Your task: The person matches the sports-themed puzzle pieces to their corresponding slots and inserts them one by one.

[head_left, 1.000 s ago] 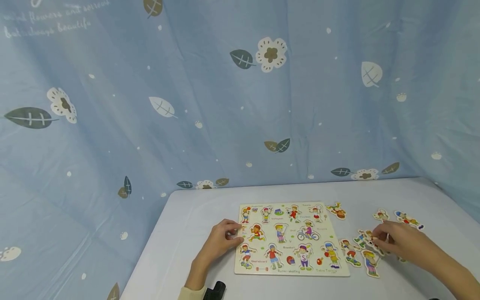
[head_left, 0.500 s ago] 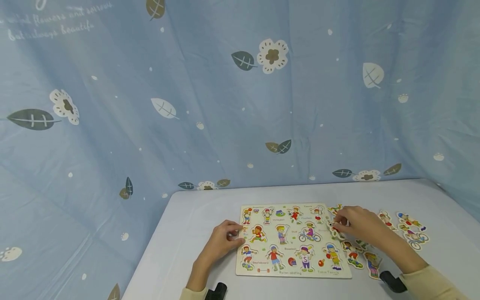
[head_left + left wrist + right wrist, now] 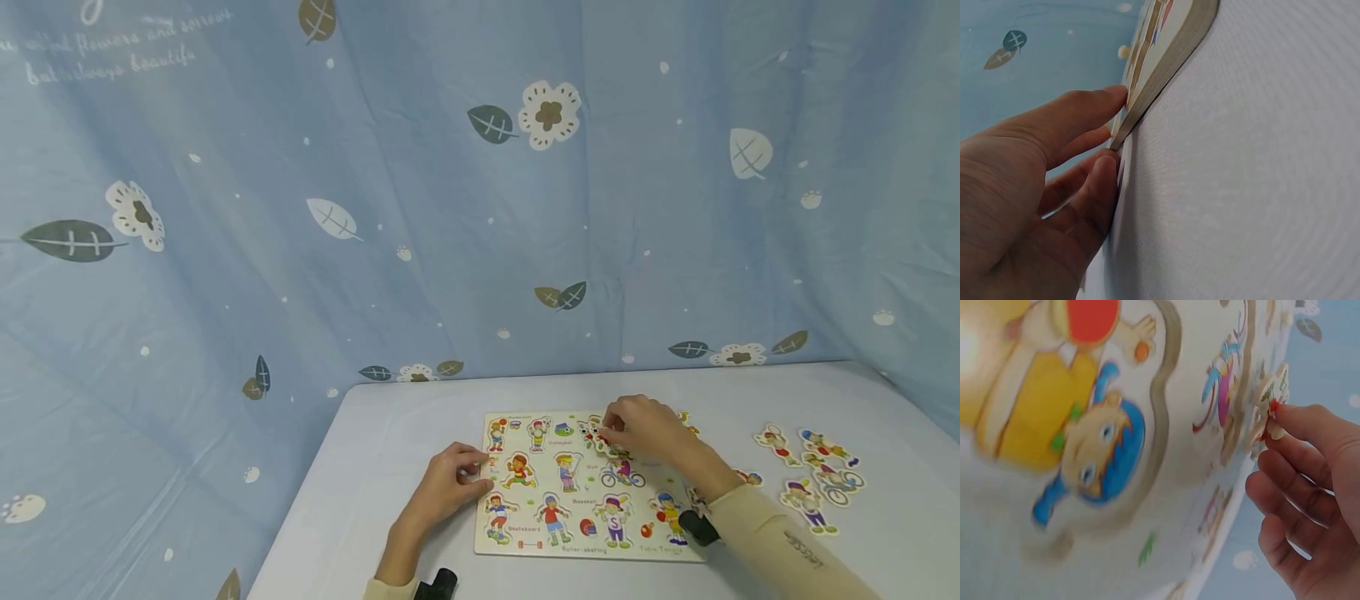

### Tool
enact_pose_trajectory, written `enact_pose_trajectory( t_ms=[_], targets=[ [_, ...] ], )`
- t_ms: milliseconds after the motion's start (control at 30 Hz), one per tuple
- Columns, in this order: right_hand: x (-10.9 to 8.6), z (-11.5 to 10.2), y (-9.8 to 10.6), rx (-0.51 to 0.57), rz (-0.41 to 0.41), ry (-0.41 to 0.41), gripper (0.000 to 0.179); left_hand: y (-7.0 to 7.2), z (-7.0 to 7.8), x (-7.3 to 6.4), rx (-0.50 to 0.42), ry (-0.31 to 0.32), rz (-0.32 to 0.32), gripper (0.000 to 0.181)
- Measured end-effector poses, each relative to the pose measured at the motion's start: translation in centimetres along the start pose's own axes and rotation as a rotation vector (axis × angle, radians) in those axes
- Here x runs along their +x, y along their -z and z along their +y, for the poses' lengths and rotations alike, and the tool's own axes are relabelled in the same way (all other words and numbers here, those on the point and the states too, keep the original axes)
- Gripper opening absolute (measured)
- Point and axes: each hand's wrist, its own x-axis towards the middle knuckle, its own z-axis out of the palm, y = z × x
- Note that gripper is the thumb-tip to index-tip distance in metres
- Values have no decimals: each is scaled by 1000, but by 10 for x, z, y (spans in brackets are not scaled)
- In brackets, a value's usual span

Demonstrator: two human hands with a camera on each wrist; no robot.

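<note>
A flat puzzle board (image 3: 525, 500) printed with children playing sports lies on the white table. At its left edge my left hand (image 3: 448, 483) rests its fingertips and thumb; the left wrist view shows the index fingertip against the board (image 3: 1172, 47). Over the upper right part of the board, my right hand (image 3: 647, 427) pinches a flat cut-out puzzle piece (image 3: 597, 437) between thumb and index finger. Red and green show on that puzzle piece (image 3: 1259, 425) in the right wrist view, and the other fingers are loosely curled. The hand covers part of the piece.
Several loose puzzle pieces lie to the right of the board, among them a figure in a purple cap (image 3: 806, 504), a cyclist (image 3: 836, 483) and a red-clad figure (image 3: 776, 443). My right forearm (image 3: 708, 471) hides others. A blue patterned curtain (image 3: 465, 208) hangs behind the table.
My right hand has moved left from the loose pieces to above the board, carrying a puzzle piece. The purple-capped piece now shows. My left hand has stayed at the board's edge.
</note>
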Motion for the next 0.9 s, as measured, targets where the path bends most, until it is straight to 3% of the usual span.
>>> enact_pose_trajectory(
  t_ms=[167, 367, 700, 900],
  targets=[
    [6, -1, -10, 20, -11, -31, 14, -2, 2, 0, -6, -7, -4, 41],
    [10, 1, -19, 32, 31, -48, 15, -3, 4, 1, -5, -23, 2, 40],
    [11, 10, -30, 136, 57, -84, 12, -3, 3, 0, -19, -16, -2, 39],
    [13, 6, -28, 217, 32, -74, 9, 0, 2, -1, -7, -12, 7, 39]
  ],
)
